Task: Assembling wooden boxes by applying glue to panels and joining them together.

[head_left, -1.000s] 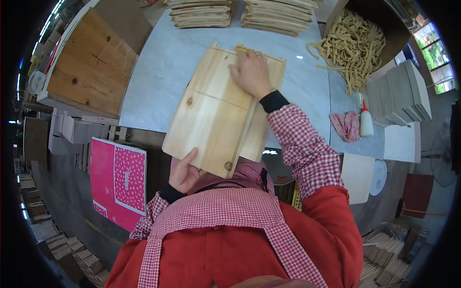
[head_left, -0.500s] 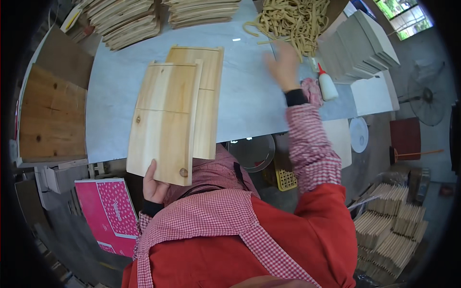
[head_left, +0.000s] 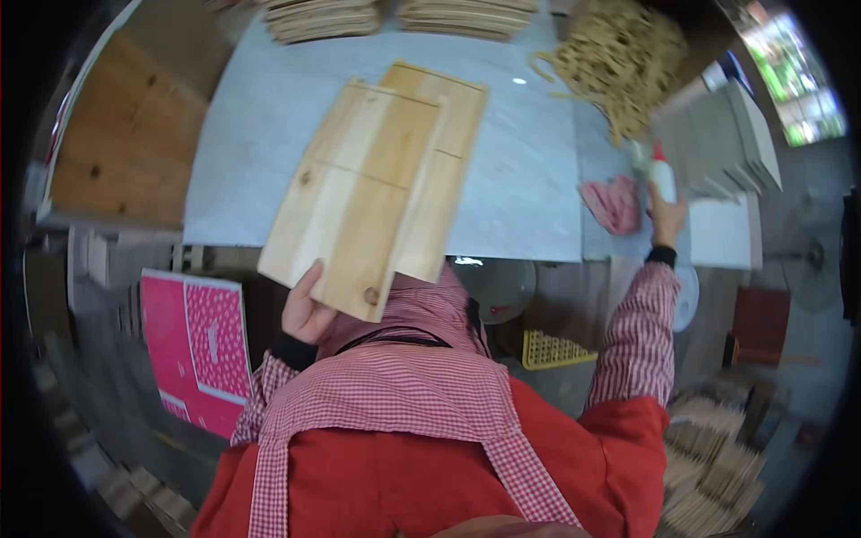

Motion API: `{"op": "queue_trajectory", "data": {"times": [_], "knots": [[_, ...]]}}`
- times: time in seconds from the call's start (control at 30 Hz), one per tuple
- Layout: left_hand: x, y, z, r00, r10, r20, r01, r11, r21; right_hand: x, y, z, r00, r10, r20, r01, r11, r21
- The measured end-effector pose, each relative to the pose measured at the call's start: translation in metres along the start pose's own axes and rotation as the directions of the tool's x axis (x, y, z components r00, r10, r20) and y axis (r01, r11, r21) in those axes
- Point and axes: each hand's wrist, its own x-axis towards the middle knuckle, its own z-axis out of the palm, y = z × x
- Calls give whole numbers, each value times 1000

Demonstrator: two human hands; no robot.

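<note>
My left hand [head_left: 308, 309] is closed on the near lower edge of a pale wooden panel [head_left: 350, 197], thumb on top and the other fingers mostly hidden beneath. This panel has a groove across it and a slim raised strip near its far end. It overlaps a second wooden panel [head_left: 459, 125] lying on the pale blue table [head_left: 520, 202]; both overhang the front edge. At the right, my right hand [head_left: 665, 218] grips the lower part of a white squeeze bottle [head_left: 662, 179] with a red nozzle. A crumpled pink cloth [head_left: 614, 204] lies just left of that hand.
A heap of yellowish strips [head_left: 619, 58] lies at the back right, beside a stack of grey boards [head_left: 713, 134]. Stacked wooden pieces [head_left: 323, 20] line the far edge. A brown wooden box [head_left: 126, 134] stands left; a yellow crate [head_left: 547, 350] sits below the table.
My right hand has moved right and nearer from over the table and taken hold of the squeeze bottle. The view has shifted; my left hand keeps its hold on the panel.
</note>
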Motion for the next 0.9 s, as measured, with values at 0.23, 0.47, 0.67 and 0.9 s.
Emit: {"op": "queue_trajectory", "data": {"times": [0.23, 0.47, 0.67, 0.9], "knots": [[-5, -6, 1, 991, 135, -20, -134, 990, 45, -73, -150, 35, 973, -230, 8, 147, 649, 747], [-11, -5, 9, 991, 136, -18, -134, 988, 80, -135, -257, 142, 874, -369, 316, -87, 521, 849], [-15, -4, 20, 987, 157, -43, -151, 983, 108, -131, -293, 184, 866, -417, 276, 64, 640, 766], [-15, -4, 18, 993, 100, -62, -96, 994, 58, -116, -299, 201, 825, -541, 164, 345, 711, 613]]}}
